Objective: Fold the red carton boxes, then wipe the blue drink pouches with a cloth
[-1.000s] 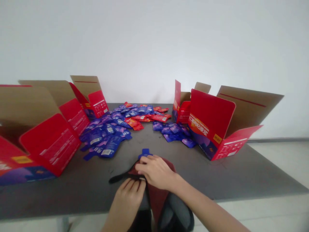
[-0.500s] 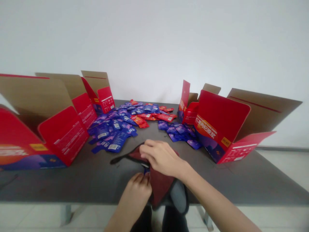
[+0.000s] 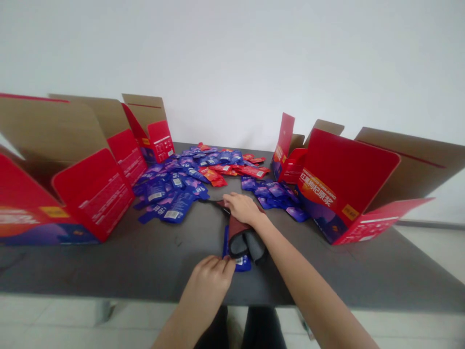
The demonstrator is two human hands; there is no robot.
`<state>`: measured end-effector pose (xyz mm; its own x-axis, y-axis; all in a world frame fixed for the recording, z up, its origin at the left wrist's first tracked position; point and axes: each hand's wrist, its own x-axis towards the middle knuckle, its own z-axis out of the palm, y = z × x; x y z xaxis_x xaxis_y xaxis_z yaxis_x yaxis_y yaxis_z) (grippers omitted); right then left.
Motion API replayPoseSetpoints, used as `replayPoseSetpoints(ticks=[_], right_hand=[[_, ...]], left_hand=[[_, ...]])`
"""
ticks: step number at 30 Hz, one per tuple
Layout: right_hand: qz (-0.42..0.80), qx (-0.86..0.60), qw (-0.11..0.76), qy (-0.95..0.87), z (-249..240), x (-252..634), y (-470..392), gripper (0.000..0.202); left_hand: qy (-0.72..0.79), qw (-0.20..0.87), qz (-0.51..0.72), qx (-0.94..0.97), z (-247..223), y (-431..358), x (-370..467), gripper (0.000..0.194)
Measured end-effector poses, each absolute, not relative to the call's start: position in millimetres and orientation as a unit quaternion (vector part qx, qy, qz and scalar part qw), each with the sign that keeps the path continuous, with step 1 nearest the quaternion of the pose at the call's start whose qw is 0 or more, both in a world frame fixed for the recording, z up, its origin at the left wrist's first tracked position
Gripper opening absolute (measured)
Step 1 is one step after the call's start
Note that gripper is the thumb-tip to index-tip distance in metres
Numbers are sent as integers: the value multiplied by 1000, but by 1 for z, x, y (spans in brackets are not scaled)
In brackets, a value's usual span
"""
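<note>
A maroon cloth point(image 3: 238, 231) with black edging and a grey underside is bunched near the middle of the table. My right hand point(image 3: 241, 208) is closed on its upper part, fingers curled over the fabric. Under the cloth lies a blue pouch point(image 3: 244, 264), mostly covered, with its lower end and left edge showing. My left hand point(image 3: 214, 276) is closed at the pouch's lower left, fingertips pinching its edge near the table's front. A dark strap-like corner of the cloth points left from my right hand.
Blue pouches point(image 3: 174, 206) and red pouches point(image 3: 250, 171) lie heaped at the back, with a smaller blue pile point(image 3: 276, 194) to the right. Open red cartons stand on the left point(image 3: 94, 194) and right point(image 3: 345, 179), flaps up. The grey table's front edge point(image 3: 127, 294) runs close by.
My right hand has moved the cloth away from the table's front edge, and its grey underside now curls up. More of the blue pouch shows. My left hand has stayed near the front.
</note>
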<state>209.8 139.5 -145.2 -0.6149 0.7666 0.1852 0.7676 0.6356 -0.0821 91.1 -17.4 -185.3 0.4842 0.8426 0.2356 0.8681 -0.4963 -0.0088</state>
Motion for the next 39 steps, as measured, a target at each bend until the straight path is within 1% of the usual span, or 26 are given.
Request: replayPoseSetpoints(ticks=[2,5,7,8,10,12,15,18,22,25,27,28,31,32,33,34,36,37,39], right_hand=[[-2,-421,136,-897,-127,216,130,17],[13,-347,195,-917,-105,230,93,18],[22,-304,175,-936,-103,238,68,18],[22,-294,148,-944,-107,241,58,17],[17,-299,94,-950,-123,243,51,17],[13,-324,67,-944,-142,242,58,17],[4,-357,67,-932,-162,234,87,20],[-13,-401,57,-914,-166,224,124,22],[-18,-444,67,-893,-150,218,152,22],[-16,-438,113,-892,-125,225,139,22],[-8,-419,153,-895,-111,234,114,27],[-5,-409,169,-897,-108,238,100,32],[19,-375,170,-911,-117,249,60,54],[29,-367,166,-915,-125,251,51,58],[35,-366,165,-915,-135,252,44,56],[41,-370,162,-914,-144,252,41,49],[41,-380,150,-912,-160,251,41,28],[41,-380,140,-914,-166,249,44,23],[44,-365,120,-922,-172,245,58,20]], left_hand=[[-503,40,-79,-860,-182,-16,92,26],[-500,42,-71,-862,-181,-15,92,26],[-494,64,-76,-864,-183,-15,92,25],[-489,76,-80,-866,-184,-15,92,25],[-473,100,-91,-871,-188,-16,92,26],[-453,128,-105,-876,-191,-17,91,29],[-427,154,-125,-882,-195,-17,90,31],[-434,142,-134,-880,-195,-16,91,29],[-472,90,-107,-870,-191,-14,92,29],[-487,54,-87,-867,-188,-15,94,28],[-490,50,-79,-867,-187,-15,95,28],[-493,53,-77,-865,-187,-16,95,28],[-492,73,-77,-864,-188,-17,94,27],[-485,82,-80,-867,-189,-17,94,27],[-475,93,-85,-871,-189,-17,94,28],[-463,106,-89,-875,-189,-17,93,29],[-441,133,-99,-882,-191,-17,92,31],[-432,143,-103,-884,-191,-17,92,31],[-422,154,-106,-887,-192,-16,93,30]])
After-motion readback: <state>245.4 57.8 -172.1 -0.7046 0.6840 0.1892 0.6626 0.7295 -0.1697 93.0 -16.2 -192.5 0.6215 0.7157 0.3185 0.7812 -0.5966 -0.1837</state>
